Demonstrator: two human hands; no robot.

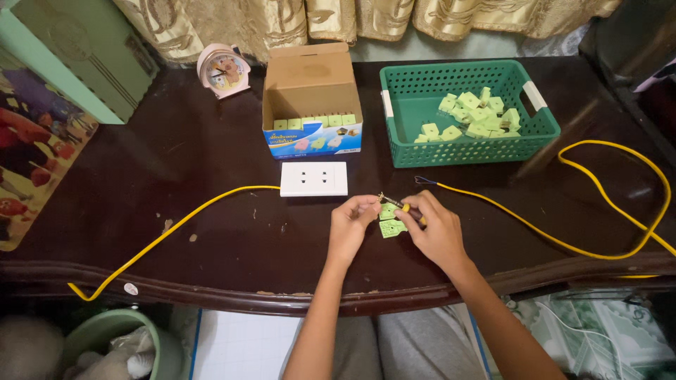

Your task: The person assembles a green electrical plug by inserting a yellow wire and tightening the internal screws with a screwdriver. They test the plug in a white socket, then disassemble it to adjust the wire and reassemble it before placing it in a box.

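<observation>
My left hand [350,224] pinches a small light-green plastic part [388,210] above the dark table. My right hand [433,229] grips a small screwdriver [396,203] with a yellow-and-dark handle, its tip pointing left at that part. A second green part [391,228] lies on the table just below, between both hands. A white wall-socket plate [314,179] with a yellow cable [176,226] running left sits just beyond my hands.
A green basket [401,151] holds several green parts at back right. An open cardboard box [312,88] with more green parts stands behind the socket. A second yellow cable [598,211] loops at right. A small pink clock [223,69] stands at back.
</observation>
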